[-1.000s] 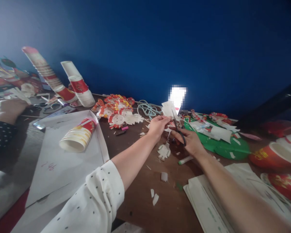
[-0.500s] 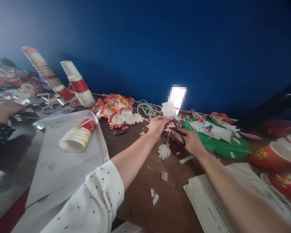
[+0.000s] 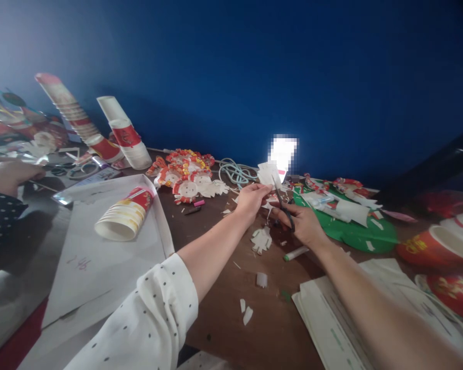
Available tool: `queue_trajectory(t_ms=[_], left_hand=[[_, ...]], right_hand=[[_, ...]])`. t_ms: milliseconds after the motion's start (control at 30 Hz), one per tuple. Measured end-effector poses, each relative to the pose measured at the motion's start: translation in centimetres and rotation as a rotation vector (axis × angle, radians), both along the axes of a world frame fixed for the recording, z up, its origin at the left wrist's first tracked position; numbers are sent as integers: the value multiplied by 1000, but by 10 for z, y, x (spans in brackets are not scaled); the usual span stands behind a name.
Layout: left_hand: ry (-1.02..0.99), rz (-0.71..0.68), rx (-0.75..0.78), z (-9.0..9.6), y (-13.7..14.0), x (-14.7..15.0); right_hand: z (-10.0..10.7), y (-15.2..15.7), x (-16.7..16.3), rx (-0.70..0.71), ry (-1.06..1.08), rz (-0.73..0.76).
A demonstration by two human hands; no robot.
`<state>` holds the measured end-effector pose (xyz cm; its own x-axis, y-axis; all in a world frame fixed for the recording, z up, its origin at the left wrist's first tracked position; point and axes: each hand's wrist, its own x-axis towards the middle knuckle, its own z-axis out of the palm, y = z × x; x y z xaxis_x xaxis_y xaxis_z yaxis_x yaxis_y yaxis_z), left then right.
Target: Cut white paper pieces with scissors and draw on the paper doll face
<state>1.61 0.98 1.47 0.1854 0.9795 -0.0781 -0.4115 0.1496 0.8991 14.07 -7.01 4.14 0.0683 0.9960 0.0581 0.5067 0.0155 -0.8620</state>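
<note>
1. Across the white box (image 3: 108,267) at left, a handwritten mark (image 3: 78,264) reads roughly as 246.
2. Yellow lettering on the red cup (image 3: 419,249) at right is too blurred to read, as is the green print (image 3: 336,339) on the paper stack (image 3: 322,308).
3. Pixelation covers a bright panel (image 3: 282,150) against the blue wall (image 3: 200,77). Another person's hand (image 3: 13,176) is cut off at the left edge.
4. The left hand (image 3: 250,201) has its grip pinching white paper (image 3: 267,173), whose lower edge it hides, above the table (image 3: 219,288) and in front of that panel.
5. The right hand's (image 3: 303,223) grip is closed around the dark handles of scissors (image 3: 292,223); the blades reach the paper, their exact opening unclear.
6. Below the hands lie a white cutout (image 3: 261,240), a green-ended marker (image 3: 295,254) and scraps (image 3: 247,315).
7. Around them are red-trimmed face cutouts (image 3: 185,190), pale cord (image 3: 235,174) and a green sheet (image 3: 355,236); nested cups (image 3: 118,221) lie on the box.
</note>
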Motion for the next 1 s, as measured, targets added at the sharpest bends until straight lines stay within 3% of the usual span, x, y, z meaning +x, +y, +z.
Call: queue_trajectory(t_ms=[1000], left_hand=[[51, -52, 19, -4, 1, 2]], right_hand=[[-6, 1, 4, 16, 19, 11]])
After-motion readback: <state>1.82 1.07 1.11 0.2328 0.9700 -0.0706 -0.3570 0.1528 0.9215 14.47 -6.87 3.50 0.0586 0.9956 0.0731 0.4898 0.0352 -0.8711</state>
